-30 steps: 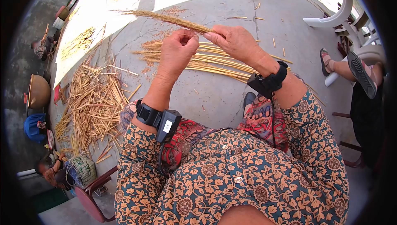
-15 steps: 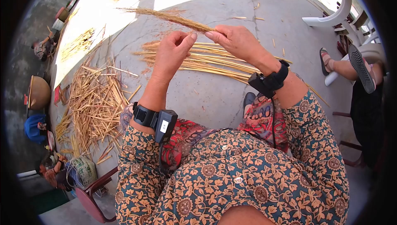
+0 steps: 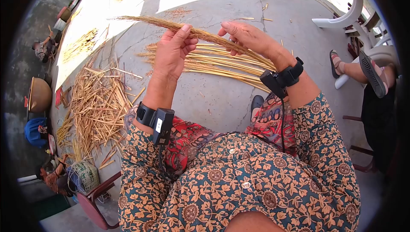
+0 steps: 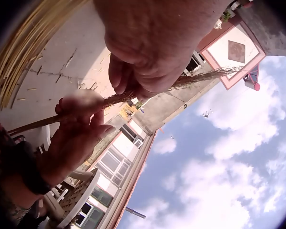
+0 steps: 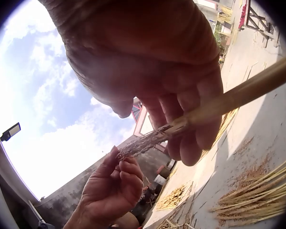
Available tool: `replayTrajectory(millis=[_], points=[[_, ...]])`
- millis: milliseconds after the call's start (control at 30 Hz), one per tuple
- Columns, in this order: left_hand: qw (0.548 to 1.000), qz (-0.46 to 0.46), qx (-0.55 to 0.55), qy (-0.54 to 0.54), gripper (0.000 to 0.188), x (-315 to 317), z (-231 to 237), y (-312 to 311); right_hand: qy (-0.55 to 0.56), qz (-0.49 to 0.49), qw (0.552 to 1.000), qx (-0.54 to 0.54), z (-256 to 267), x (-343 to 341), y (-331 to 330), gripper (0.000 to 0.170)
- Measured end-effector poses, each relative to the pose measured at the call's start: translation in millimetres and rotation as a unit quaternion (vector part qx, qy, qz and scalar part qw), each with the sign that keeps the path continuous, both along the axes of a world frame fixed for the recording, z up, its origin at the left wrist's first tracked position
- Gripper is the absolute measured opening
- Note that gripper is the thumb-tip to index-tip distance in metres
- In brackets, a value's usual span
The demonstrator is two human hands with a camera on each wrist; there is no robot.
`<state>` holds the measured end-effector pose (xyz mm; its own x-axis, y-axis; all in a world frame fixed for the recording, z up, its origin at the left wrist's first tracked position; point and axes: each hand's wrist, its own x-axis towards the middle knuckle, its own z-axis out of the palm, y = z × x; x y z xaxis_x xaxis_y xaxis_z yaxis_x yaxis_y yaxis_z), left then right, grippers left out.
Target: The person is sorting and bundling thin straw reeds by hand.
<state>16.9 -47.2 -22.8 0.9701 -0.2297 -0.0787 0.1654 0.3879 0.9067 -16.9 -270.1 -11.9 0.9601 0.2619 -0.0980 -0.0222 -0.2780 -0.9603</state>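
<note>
A sorghum stalk with a bushy seed head (image 3: 209, 37) is held up in front of the body, its head end to the left. My left hand (image 3: 168, 57) pinches the head between thumb and fingers. Farther down the stem, my right hand (image 3: 253, 40) supports the stalk on its fingers. In the right wrist view those fingers lie fairly straight behind the stem (image 5: 243, 93), with the thumb lifted away from it. Below the hands, a row of similar long stalks (image 3: 205, 66) lies on the concrete floor.
A heap of short cut stalk pieces (image 3: 100, 104) covers the floor at left. White plastic chairs (image 3: 337, 23) and another person's crossed legs (image 3: 356, 67) are at right. A reddish chair (image 3: 96, 208) and a woven basket (image 3: 85, 176) stand at lower left.
The left hand has gone from close beside the right hand to leftward along the seed head, gripping it. The right thumb has lifted off, and the right hand has moved down the stem.
</note>
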Motion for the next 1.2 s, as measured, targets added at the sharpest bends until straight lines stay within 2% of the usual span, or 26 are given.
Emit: replayTrajectory(millis=[133, 333, 433, 633, 733, 833, 933, 1033, 1200], points=[[0.999, 0.027, -0.028, 0.002, 0.017, 5, -2, 9, 0.051, 0.078, 0.995, -0.041, 2, 1, -6, 0.046], [0.999, 0.036, -0.025, -0.023, 0.016, 6, -3, 12, 0.070, 0.084, 0.993, 0.035, -1, 1, -7, 0.028], [0.999, 0.025, -0.021, -0.034, 0.021, 4, -1, 11, 0.067, 0.076, 0.995, 0.021, 0, 1, -7, 0.026], [0.993, 0.024, -0.112, -0.006, 0.038, -13, 8, -7, 0.037, 0.040, 0.998, 0.010, 0, 1, -6, 0.025], [0.998, -0.067, -0.008, 0.019, 0.031, -15, -4, -10, 0.034, 0.035, 0.999, 0.000, 1, 1, -5, 0.025], [0.996, -0.089, -0.013, 0.014, 0.025, -14, -8, -14, 0.040, 0.087, 0.995, -0.025, 2, 1, -2, 0.028], [0.997, -0.071, -0.025, 0.004, 0.021, -12, -6, -12, 0.024, 0.068, 0.997, -0.025, 2, -1, 3, 0.033], [0.997, 0.001, -0.072, -0.023, 0.020, -1, -2, -2, -0.018, 0.081, 0.995, -0.048, -2, -3, 4, 0.038], [0.989, 0.089, -0.110, -0.045, 0.017, 21, 4, 37, -0.046, 0.067, 0.989, -0.126, -10, 0, -9, 0.035]])
